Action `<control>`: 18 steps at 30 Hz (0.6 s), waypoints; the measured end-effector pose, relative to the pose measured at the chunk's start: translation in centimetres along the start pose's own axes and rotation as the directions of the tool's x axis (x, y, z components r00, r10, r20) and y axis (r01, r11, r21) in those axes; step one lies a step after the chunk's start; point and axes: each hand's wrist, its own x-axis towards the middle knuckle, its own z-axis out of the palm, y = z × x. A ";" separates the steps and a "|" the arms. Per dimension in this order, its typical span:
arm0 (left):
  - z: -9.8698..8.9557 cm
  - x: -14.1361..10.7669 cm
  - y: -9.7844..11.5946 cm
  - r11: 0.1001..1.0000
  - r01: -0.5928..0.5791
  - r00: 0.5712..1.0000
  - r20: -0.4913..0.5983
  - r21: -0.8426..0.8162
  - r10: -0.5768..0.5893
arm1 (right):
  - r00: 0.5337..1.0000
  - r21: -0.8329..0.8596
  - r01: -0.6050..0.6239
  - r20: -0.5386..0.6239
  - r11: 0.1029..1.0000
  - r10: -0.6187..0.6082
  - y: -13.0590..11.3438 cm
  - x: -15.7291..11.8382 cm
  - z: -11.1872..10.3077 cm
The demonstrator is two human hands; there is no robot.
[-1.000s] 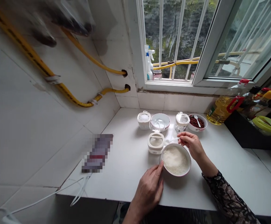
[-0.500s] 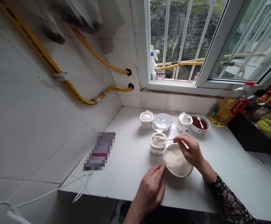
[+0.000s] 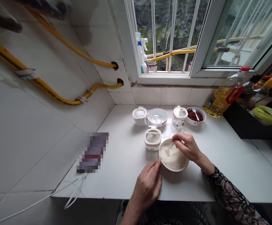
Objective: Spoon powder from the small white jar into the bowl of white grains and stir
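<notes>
Left hand [image 3: 147,187] sits half curled at the near side of the bowl [image 3: 174,169], its fingertips against the rim; whether it truly grips or only steadies, I cannot tell. Right hand [image 3: 186,147] is closed to a pinch on a small white spoon [image 3: 170,147], whose bowl end is down in the white grains [image 3: 174,159] filling the bowl. That bowl stands on the white counter [image 3: 117,175], near its front edge, just beside an open tub [image 3: 152,139].

A clear lid [image 3: 153,120] stands up behind the tub, near a shallow dish [image 3: 157,116]. Farther back are a small lidded tub [image 3: 139,116], a glass jar [image 3: 180,116] and a bowl of red beans [image 3: 196,115] holding its own spoon. An oil bottle [image 3: 217,101] stands toward the right.

With the bowl so full, a hard lever of the spoon could throw grains over the rim and into the open tub. A light hold on the rim could let the bowl slide or tip. A swinging wrist could catch the lid and knock it over.
</notes>
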 end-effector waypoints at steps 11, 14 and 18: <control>0.1 -0.1 -0.1 1.000 -0.005 1.000 0.004 0.011 0.005 | 0.914 0.480 -0.345 -0.026 0.807 0.406 0.9 1.2 -1.2; 0.1 -0.1 0.0 1.000 -0.006 1.000 0.002 0.002 0.006 | 0.900 0.513 -0.366 -0.017 0.777 0.436 0.9 1.2 -1.1; -0.1 0.1 0.2 1.000 0.000 1.000 0.023 0.000 0.000 | 0.892 0.527 -0.385 0.001 0.758 0.452 1.0 1.3 -1.1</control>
